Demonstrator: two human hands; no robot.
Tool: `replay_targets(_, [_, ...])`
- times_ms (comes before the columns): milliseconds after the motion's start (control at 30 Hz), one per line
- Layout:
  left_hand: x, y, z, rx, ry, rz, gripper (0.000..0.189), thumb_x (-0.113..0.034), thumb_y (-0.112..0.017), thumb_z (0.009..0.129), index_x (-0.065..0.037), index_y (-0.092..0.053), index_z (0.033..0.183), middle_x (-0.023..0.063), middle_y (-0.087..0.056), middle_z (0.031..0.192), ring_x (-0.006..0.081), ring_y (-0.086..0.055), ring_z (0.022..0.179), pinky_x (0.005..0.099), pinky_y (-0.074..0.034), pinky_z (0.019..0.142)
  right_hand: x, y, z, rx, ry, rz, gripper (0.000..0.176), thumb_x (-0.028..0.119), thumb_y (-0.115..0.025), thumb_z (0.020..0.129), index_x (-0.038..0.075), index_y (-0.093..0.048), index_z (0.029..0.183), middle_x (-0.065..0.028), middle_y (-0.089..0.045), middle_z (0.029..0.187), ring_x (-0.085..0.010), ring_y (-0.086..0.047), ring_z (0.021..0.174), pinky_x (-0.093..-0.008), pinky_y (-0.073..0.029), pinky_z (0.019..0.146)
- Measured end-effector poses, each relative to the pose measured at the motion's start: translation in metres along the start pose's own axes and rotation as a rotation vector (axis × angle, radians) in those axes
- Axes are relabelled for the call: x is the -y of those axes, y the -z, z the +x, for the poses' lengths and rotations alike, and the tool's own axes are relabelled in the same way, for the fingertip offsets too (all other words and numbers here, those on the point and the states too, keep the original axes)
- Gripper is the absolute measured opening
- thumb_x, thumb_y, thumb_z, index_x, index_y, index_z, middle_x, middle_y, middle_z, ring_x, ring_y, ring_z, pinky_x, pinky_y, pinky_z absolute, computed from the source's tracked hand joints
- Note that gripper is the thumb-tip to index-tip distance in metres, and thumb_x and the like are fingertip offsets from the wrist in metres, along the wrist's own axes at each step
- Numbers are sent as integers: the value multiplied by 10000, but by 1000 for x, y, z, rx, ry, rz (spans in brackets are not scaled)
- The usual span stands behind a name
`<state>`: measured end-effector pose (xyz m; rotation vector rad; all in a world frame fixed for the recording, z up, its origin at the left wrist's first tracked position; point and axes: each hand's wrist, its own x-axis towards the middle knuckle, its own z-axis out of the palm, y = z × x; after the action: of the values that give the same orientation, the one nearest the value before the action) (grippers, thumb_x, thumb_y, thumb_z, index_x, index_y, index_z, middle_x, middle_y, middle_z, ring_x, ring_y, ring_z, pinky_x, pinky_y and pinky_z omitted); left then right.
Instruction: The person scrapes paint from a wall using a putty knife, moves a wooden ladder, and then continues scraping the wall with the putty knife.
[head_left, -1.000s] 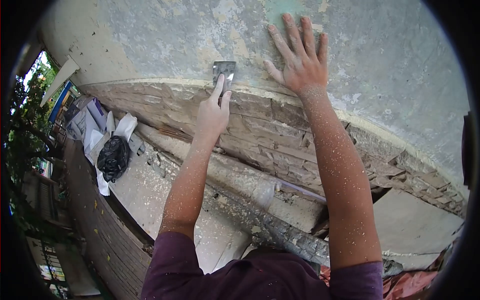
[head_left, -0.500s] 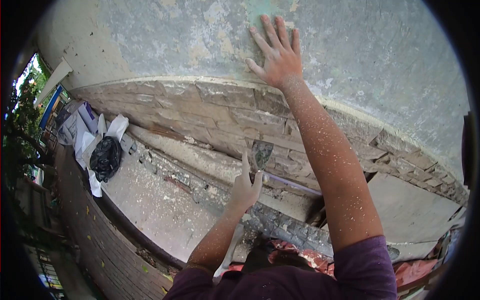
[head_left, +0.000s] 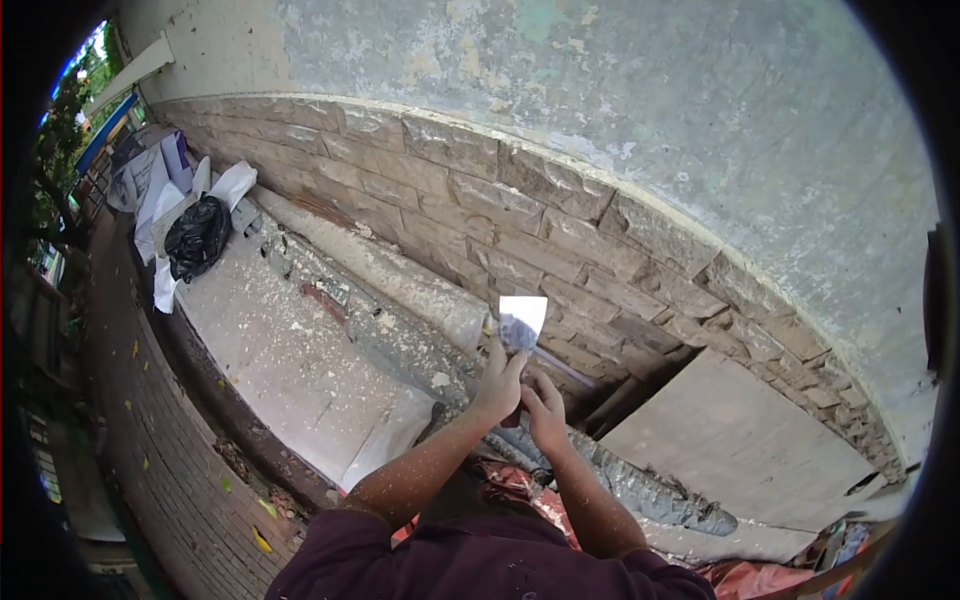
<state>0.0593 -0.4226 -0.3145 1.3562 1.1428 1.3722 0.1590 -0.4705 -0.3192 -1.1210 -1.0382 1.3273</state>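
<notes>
A scraper (head_left: pixel 521 326) with a wide flat blade points up toward the wall, its blade shining brightly. My left hand (head_left: pixel 496 387) is closed around it just below the blade. On the lower part of the dark handle, my right hand (head_left: pixel 545 412) has its fingers curled in. Both hands are in front of my chest, apart from the wall. Pale dust and flecks cover my forearms. Above the hands spreads the painted wall (head_left: pixel 690 130), grey with worn, patchy paint. A band of rough stone blocks (head_left: pixel 500 205) runs beneath it.
A pale sheet (head_left: pixel 270 340) strewn with paint flakes lies to the left. Farther off are a black plastic bag (head_left: pixel 198 240) and white scraps. A large flat board (head_left: pixel 735 430) leans at the right, with red sheeting (head_left: pixel 755 578) below. Brick paving (head_left: pixel 160 450) borders the left.
My right hand has come off the wall and down to the scraper's handle. The scraper's blade has turned and now catches the light. The view has shifted.
</notes>
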Motion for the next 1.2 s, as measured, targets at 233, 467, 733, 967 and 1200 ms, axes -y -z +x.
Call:
replay_targets(233, [0, -21, -54, 218, 227, -132, 204, -111, -542, 908, -28, -512, 1093, 40, -548, 975, 119, -506, 909, 283, -415, 823, 7, 72, -39, 44, -141, -22, 202, 4, -561, 856, 26, -476, 1038, -47, -578, 849, -117, -571, 734, -244, -450, 632])
replay_targets(467, [91, 109, -150, -242, 7, 811, 315, -169, -591, 839, -13, -524, 1105, 171, -544, 1088, 349, -491, 1031, 432, -389, 901, -50, 138, -115, -196, -118, -70, 188, -11, -547, 828, 75, -395, 899, -31, -503, 695, -108, -500, 541, -255, -413, 488])
replay_targets(733, [192, 237, -242, 181, 826, 1427, 875, -568, -436, 879, -94, -38, 1498, 198, 60, 1548, 464, 52, 1401, 606, -69, 1102, -62, 149, -147, -358, -65, -443, 191, 84, -645, 798, 6, -520, 920, -72, -522, 714, -178, -492, 625, -327, -415, 580])
replay_targets(967, [170, 200, -235, -33, 837, 1361, 929, -624, -458, 851, -110, -41, 1502, 187, 112, 1546, 467, 129, 1390, 656, -3, 1071, -31, 127, -144, -376, 197, -719, 169, 93, -656, 780, 9, -510, 798, -106, -488, 606, -220, -469, 537, -348, -394, 527])
replay_targets(1200, [170, 203, -242, -74, 712, 1310, 978, -630, -546, 792, -119, -108, 1501, 201, 75, 1547, 500, 112, 1379, 685, -8, 1051, -42, 93, -132, -284, 58, -632, 113, 63, -635, 799, 27, -537, 845, -18, -465, 670, -110, -432, 604, -283, -368, 552])
